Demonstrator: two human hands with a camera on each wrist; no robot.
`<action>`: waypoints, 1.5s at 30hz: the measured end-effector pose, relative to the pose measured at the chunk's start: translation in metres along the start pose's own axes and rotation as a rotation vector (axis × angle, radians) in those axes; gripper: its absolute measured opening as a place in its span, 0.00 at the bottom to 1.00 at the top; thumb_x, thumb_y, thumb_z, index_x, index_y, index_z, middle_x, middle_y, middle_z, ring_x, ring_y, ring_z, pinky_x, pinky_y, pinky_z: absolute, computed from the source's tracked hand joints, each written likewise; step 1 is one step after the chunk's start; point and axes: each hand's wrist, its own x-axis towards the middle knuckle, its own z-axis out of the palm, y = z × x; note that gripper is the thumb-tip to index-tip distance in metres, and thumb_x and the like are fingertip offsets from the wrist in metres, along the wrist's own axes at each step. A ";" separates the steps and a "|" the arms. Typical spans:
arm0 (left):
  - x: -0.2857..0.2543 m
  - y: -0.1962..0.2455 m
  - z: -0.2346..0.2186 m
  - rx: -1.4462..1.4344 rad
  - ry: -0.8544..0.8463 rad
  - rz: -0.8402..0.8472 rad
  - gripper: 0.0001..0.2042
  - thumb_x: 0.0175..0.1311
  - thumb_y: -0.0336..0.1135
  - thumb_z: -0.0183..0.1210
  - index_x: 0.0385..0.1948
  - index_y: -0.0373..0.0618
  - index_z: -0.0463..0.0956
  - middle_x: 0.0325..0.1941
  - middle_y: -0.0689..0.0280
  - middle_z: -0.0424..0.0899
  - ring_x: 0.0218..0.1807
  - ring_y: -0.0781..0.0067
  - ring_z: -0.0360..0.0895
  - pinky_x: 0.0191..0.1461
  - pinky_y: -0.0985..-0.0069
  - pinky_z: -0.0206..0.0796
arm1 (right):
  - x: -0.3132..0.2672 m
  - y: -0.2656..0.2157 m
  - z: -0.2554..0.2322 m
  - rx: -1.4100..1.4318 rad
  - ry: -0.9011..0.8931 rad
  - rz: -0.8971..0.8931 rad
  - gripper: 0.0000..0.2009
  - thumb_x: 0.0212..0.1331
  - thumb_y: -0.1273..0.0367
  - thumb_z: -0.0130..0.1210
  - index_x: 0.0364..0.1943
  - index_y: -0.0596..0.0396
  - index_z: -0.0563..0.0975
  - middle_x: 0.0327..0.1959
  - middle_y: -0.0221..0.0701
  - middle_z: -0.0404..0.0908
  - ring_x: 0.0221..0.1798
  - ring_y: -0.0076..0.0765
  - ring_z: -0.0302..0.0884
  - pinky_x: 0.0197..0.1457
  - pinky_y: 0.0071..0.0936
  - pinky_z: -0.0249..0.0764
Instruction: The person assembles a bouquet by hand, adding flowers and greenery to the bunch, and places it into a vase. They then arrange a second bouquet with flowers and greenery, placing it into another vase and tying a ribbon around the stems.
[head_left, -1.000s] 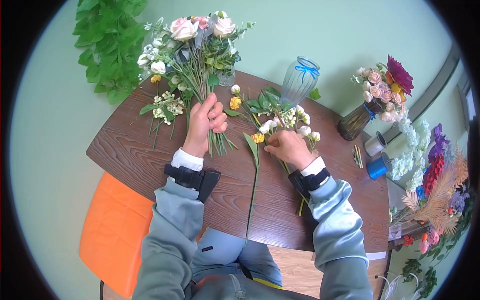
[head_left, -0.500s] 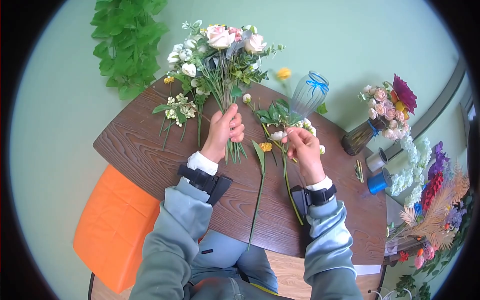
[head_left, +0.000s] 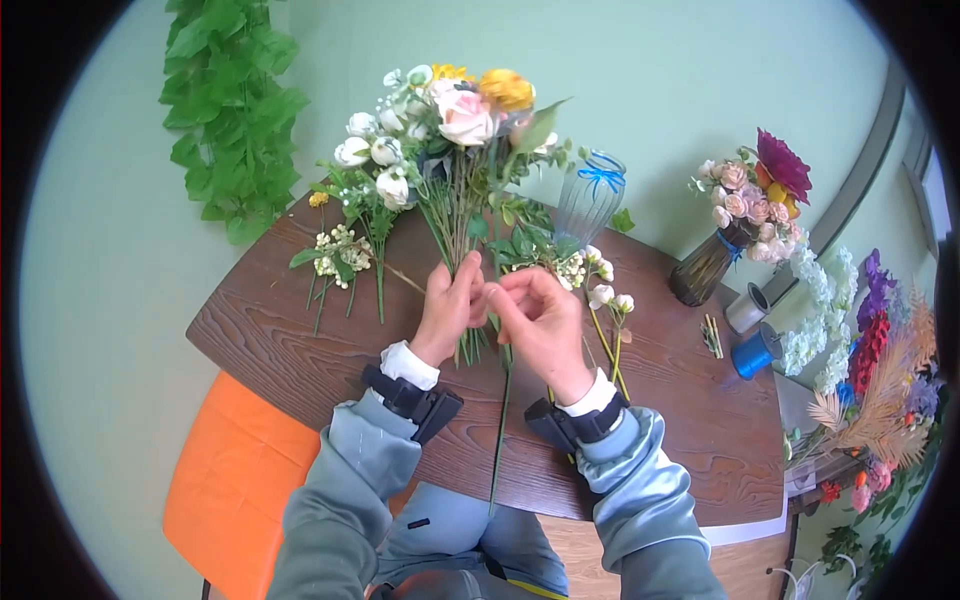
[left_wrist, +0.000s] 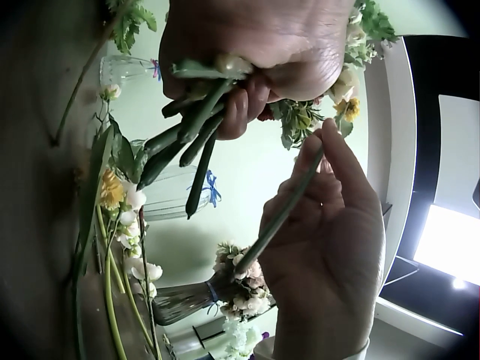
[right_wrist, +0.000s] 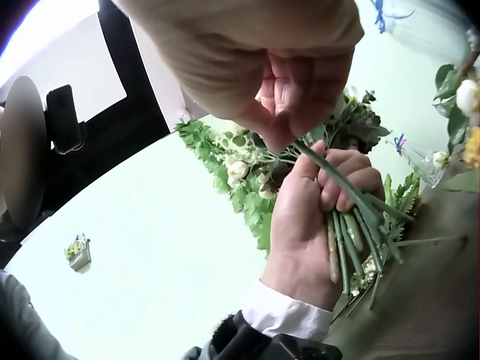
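Note:
My left hand grips a bundle of green stems, holding a bouquet of pink roses, white blooms and greenery upright above the table. The cut stem ends stick out below that fist in the left wrist view. Beside it, my right hand pinches one flower stem between thumb and fingertips. Its yellow flower, slightly blurred, overlaps the top right of the bouquet in the head view. In the right wrist view this stem slants across in front of the left hand's fingers.
White-berry sprigs lie left on the dark table, white flowers right. A clear vase with blue ribbon stands behind; a filled dark vase, a blue spool and a silver spool sit right. An orange chair stands front left.
My right hand has picked a yellow flower up from the table and brought it left, up against the bouquet. The left hand keeps its grip on the stems.

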 end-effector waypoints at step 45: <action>-0.012 -0.003 0.009 0.080 -0.320 -0.123 0.14 0.70 0.45 0.43 0.41 0.44 0.68 0.16 0.75 0.64 0.13 0.88 0.57 0.14 0.87 0.45 | 0.009 0.000 -0.024 0.168 -0.203 0.245 0.10 0.59 0.74 0.51 0.42 0.67 0.74 0.23 0.31 0.79 0.21 0.20 0.76 0.23 0.17 0.73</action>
